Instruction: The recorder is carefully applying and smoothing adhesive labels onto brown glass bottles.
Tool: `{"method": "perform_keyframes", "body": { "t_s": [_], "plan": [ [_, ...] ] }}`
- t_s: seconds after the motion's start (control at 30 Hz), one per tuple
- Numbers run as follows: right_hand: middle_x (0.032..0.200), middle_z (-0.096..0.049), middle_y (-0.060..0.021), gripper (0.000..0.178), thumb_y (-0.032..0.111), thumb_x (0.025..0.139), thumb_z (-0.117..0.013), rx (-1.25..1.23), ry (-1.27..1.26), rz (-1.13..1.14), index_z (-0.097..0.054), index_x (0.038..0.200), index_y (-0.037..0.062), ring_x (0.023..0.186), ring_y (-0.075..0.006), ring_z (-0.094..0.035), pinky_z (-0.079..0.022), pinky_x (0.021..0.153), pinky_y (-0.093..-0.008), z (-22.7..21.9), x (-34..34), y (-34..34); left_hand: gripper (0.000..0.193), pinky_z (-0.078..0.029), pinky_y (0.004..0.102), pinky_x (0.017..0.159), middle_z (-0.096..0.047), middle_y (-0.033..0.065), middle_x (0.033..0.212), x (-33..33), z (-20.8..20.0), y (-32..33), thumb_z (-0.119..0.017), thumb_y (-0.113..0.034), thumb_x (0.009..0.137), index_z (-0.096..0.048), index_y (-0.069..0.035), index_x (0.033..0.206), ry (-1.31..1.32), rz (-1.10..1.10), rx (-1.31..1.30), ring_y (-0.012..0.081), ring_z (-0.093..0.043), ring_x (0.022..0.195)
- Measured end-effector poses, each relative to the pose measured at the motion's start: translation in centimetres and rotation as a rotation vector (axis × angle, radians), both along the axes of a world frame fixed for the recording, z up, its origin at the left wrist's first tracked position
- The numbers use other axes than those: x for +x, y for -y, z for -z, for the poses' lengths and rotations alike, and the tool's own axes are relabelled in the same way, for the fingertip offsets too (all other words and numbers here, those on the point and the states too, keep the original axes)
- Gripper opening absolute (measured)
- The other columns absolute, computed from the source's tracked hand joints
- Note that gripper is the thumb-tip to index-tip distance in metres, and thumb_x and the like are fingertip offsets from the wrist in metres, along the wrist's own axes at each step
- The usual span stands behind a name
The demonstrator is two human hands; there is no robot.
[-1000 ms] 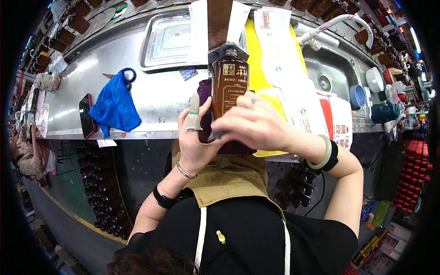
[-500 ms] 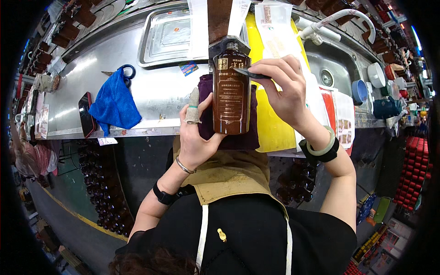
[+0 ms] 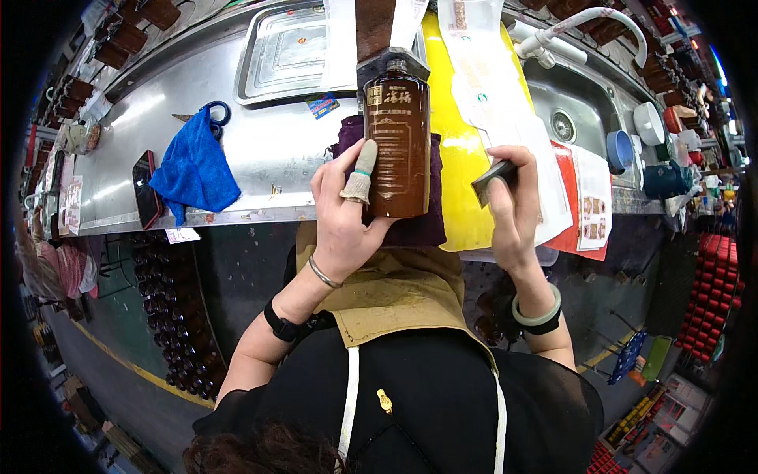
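Beside the bottle (image 3: pixel 397 150), yellow sheet (image 3: pixel 462 189) (paper-strewn)

Left hand (image 3: pixel 346 213): index extended, thumb spread | right hand (image 3: pixel 515 209): thumb opposing fingers, pinching | forearms (image 3: pixel 257 351): slanting inward

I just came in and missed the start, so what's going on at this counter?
One person's left hand steadies a brown bottle at its lower left, the bottle's neck pointing away, on a dark purple cloth. The right hand holds a small dark flat piece, off to the right and clear of the bottle. A blue cloth lies farther left, beside a phone.
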State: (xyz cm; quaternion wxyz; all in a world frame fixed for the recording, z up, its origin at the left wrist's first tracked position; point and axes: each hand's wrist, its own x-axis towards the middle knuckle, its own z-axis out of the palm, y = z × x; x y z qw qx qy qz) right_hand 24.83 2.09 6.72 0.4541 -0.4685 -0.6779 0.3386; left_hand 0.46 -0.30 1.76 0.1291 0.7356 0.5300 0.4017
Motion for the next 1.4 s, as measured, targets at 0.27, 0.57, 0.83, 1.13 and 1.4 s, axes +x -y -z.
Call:
{"method": "perform_keyframes", "body": {
  "t_s": [0.27,0.57,0.83,1.13,1.4],
  "plan": [
    [0.082,-0.052,-0.0091,0.036,0.027,0.091,-0.082,-0.027,0.172,-0.032,-0.055,0.092,0.0021,0.073,-0.0241,-0.052,-0.044,0.067,-0.0358,1.4,-1.5,1.2,0.091,-0.034,0.0477,0.114,-0.056,0.0184,0.146,0.2,0.0,0.1,-0.089,-0.017,0.068,-0.051,0.002,0.148,0.069,-0.033,0.041,0.0365,-0.052,0.13],
    [0.09,-0.059,-0.0169,0.022,0.013,0.091,-0.076,0.075,0.532,0.039,-0.058,0.091,-0.0006,0.081,-0.0364,-0.059,-0.048,0.074,-0.0441,1.6,6.4,-4.0,0.089,-0.035,0.0445,0.118,-0.049,0.0187,0.155,-1.0,1.9,0.5,-0.086,-0.004,0.073,-0.046,0.002,0.152,0.108,0.032,-0.065,0.038,-0.047,0.139],
    [0.093,-0.075,-0.0203,0.042,0.029,0.084,-0.083,-0.489,0.859,0.716,-0.073,0.108,-0.0029,0.092,-0.0279,-0.076,-0.058,0.083,-0.0393,4.5,31.3,-1.1,0.087,-0.038,0.0427,0.119,-0.049,0.0186,0.152,0.7,0.6,-0.2,-0.085,-0.001,0.072,-0.048,0.002,0.151,0.153,0.052,-0.027,0.0348,-0.05,0.139],
    [0.084,-0.069,-0.0053,0.049,0.041,0.082,-0.089,-0.903,0.383,0.837,-0.068,0.107,0.0046,0.064,-0.0131,-0.059,-0.044,0.055,-0.0313,8.1,39.9,-1.4,0.083,-0.04,0.0419,0.117,-0.051,0.0171,0.148,0.6,0.7,-0.2,-0.083,0.0,0.071,-0.051,0.002,0.147,0.16,0.028,-0.017,0.0337,-0.051,0.138],
    [0.067,-0.057,0.004,0.027,0.036,0.09,-0.082,-0.937,0.135,0.844,-0.07,0.088,0.0116,0.052,-0.0087,-0.045,-0.034,0.047,-0.0281,6.7,37.8,-2.8,0.081,-0.042,0.042,0.116,-0.053,0.0173,0.147,0.2,0.3,-0.1,-0.084,0.001,0.071,-0.053,0.003,0.146,0.109,0.011,-0.005,0.034,-0.053,0.136]
  ]
}}
